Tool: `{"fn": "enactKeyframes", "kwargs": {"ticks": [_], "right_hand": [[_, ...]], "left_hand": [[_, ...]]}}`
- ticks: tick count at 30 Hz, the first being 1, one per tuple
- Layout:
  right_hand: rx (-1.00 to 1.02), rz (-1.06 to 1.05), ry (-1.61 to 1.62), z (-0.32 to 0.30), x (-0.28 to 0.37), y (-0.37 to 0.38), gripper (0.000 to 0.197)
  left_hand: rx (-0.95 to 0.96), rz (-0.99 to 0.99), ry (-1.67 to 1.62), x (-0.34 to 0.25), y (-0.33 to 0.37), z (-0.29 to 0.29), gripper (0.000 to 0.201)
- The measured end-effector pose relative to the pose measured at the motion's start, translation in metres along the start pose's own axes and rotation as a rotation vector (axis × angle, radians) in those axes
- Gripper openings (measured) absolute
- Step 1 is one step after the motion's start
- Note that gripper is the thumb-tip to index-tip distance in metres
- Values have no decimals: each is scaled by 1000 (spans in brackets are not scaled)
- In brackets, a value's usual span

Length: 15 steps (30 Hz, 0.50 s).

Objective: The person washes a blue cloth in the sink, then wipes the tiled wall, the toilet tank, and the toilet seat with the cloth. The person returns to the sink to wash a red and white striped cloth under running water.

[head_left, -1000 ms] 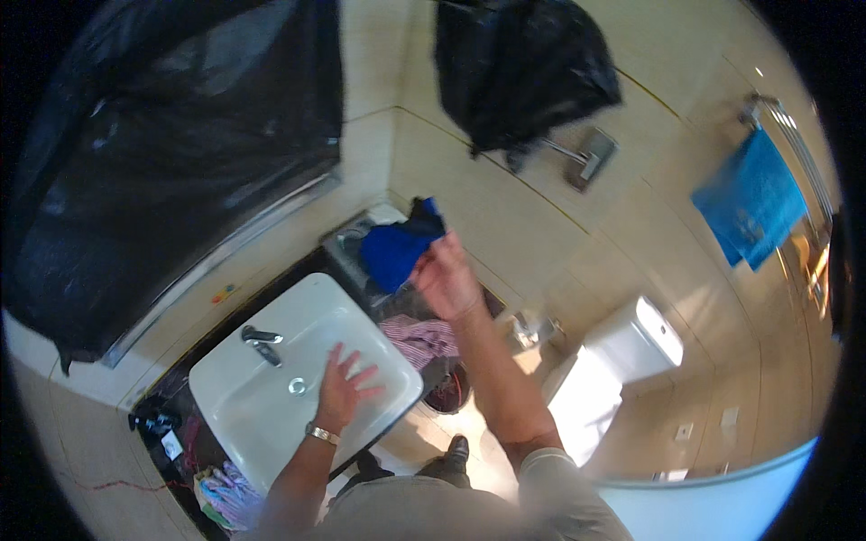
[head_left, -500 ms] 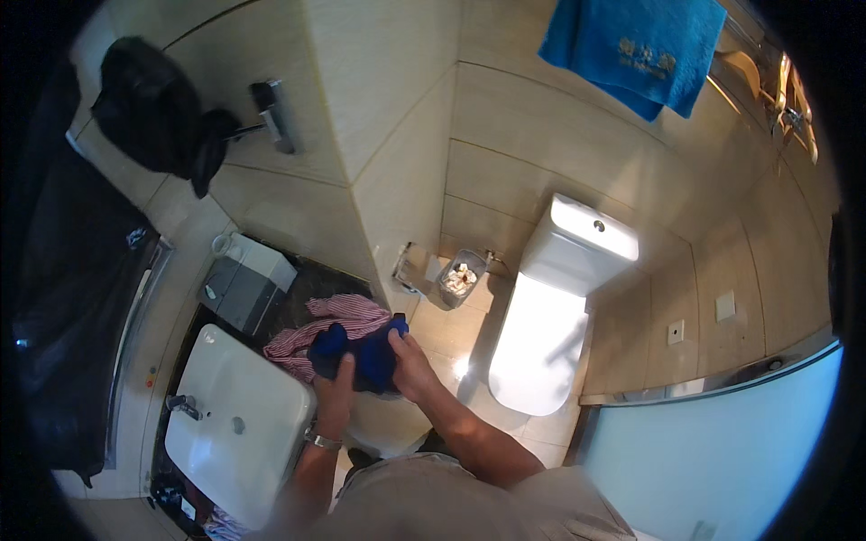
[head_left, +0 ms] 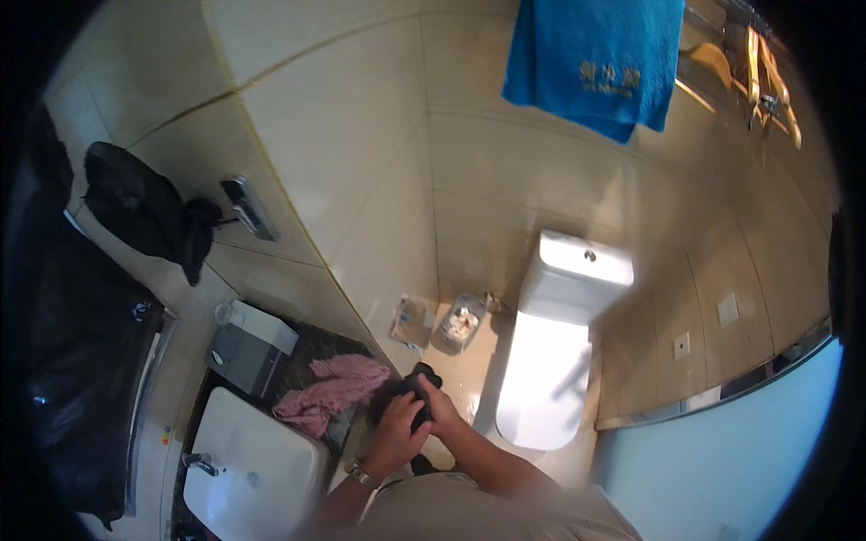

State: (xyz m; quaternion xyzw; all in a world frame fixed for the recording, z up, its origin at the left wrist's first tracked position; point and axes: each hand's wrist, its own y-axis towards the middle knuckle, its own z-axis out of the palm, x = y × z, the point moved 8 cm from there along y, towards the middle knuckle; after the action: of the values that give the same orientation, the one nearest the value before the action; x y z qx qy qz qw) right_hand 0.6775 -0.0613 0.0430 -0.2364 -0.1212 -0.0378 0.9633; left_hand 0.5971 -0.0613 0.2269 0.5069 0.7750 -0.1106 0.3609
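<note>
Both hands work on a bunched dark cloth (head_left: pixel 386 404), nearly black here, just right of the counter's edge. My left hand (head_left: pixel 397 435), with a metal-banded watch (head_left: pixel 361 472) on its wrist, lies over the near side of the bundle with its fingers bent onto it. From the right, my right hand (head_left: pixel 440 408) grips the cloth, its fingers close to those of the left. Part of the cloth is hidden under the hands. A crumpled red-and-white striped cloth (head_left: pixel 332 393) rests on the dark counter (head_left: pixel 316 339), left of the bundle and apart from it.
A white washbasin (head_left: pixel 271 451) with a faucet (head_left: pixel 200 463) is at lower left, below a grey-and-white box (head_left: pixel 251 347). Right of my hands stands a white toilet (head_left: pixel 546 379), near a wastebasket (head_left: pixel 462 325). A blue towel (head_left: pixel 591 63) and wooden hangers (head_left: pixel 767 81) hang above.
The bundle has moved right, off the striped cloth, and its blue side no longer shows. My hands have come closer together. The view has shifted, so the room sits lower in the picture.
</note>
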Motion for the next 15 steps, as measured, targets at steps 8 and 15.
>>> {"fn": "enactKeyframes", "kwargs": {"ticks": [8, 15], "right_hand": [[-23, -704, -284, 219, 182, 15, 45], [-25, -1852, -1160, 423, 169, -39, 62]], "left_hand": [[-305, 73, -176, -1, 34, -94, 39], [-328, 114, -107, 1, 76, -119, 39]]}}
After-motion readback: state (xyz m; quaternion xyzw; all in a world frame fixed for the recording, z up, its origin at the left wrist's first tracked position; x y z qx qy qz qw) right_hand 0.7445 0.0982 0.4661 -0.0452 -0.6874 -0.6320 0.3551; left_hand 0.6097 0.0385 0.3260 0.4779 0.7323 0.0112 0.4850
